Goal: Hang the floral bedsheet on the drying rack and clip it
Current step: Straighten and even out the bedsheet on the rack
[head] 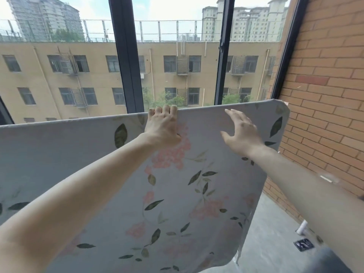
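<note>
The floral bedsheet point(197, 194), pale grey-blue with pink blossoms and green leaves, hangs draped over a rail that the cloth hides. It spans from the left edge to near the brick wall. My left hand point(163, 125) grips the sheet's top fold, fingers curled over the far side. My right hand point(241, 131) hovers just in front of the cloth to the right, fingers spread and straight, holding nothing. No clip is visible.
A brick wall point(325, 95) stands close on the right. Dark window frames point(128, 66) rise behind the sheet. The grey concrete floor point(271, 233) at lower right carries a white pipe stub point(302, 226) and a square drain point(303, 244).
</note>
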`<state>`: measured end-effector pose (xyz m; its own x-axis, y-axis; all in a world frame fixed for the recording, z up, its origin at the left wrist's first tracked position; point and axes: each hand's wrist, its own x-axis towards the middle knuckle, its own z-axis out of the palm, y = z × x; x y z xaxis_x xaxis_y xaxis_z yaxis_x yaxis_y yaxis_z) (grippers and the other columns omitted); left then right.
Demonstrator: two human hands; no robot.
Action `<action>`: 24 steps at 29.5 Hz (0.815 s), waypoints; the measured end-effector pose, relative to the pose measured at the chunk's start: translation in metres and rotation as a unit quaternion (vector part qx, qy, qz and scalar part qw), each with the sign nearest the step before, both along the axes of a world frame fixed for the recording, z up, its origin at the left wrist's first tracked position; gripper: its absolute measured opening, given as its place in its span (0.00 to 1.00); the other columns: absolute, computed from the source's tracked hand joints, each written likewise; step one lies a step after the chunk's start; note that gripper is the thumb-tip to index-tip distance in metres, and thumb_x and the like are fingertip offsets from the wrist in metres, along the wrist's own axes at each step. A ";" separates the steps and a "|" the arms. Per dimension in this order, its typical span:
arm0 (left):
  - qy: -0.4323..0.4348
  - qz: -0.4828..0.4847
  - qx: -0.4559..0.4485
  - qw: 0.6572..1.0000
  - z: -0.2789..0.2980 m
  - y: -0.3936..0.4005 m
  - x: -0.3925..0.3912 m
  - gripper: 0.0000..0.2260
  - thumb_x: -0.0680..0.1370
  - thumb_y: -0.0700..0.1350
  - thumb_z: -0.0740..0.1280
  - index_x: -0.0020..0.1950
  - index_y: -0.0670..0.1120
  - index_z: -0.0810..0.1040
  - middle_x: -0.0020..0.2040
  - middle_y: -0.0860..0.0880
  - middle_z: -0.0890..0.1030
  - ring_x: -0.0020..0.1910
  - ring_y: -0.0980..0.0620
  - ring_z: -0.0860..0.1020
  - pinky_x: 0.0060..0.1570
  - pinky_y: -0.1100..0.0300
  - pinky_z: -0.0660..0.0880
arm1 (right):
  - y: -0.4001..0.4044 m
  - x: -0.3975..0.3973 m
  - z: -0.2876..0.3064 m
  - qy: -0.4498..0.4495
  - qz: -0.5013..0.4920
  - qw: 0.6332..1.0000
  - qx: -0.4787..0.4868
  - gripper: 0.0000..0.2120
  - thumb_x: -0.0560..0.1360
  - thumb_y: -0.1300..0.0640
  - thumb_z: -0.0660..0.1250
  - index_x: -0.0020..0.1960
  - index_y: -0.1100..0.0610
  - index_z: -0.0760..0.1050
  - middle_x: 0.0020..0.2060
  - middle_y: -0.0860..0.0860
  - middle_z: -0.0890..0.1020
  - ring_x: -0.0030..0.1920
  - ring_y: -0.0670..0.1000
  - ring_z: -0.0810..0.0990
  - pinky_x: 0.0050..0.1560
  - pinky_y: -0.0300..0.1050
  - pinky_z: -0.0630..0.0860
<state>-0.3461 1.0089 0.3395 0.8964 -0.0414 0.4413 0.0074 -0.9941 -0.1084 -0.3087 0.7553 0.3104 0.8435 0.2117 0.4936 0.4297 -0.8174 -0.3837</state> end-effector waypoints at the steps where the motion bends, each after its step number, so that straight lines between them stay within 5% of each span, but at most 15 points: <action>1: -0.002 -0.011 0.006 1.000 0.000 -0.014 0.010 0.30 0.70 0.52 0.70 0.69 0.47 0.65 0.63 0.45 0.72 0.64 0.41 0.70 0.69 0.46 0.62 | -0.014 0.006 -0.001 -0.005 -0.007 1.000 0.011 0.33 0.79 0.50 0.69 0.81 0.49 0.60 0.80 0.50 0.64 0.79 0.53 0.61 0.79 0.60 0.59; 16: -0.042 -0.117 0.016 0.992 0.004 -0.178 0.143 0.20 0.73 0.52 0.67 0.62 0.48 0.68 0.59 0.46 0.77 0.58 0.44 0.76 0.55 0.52 0.68 | -0.186 0.145 0.022 -0.025 -0.132 0.982 0.131 0.22 0.82 0.51 0.65 0.75 0.51 0.71 0.71 0.52 0.74 0.70 0.54 0.73 0.70 0.50 0.69; 24: -0.055 -0.110 0.001 0.992 0.012 -0.218 0.174 0.13 0.73 0.52 0.65 0.52 0.49 0.65 0.47 0.50 0.78 0.42 0.44 0.75 0.40 0.55 0.65 | -0.238 0.206 0.023 0.031 -0.061 0.985 0.156 0.08 0.81 0.44 0.68 0.51 0.46 0.82 0.42 0.41 0.83 0.46 0.49 0.82 0.43 0.40 0.74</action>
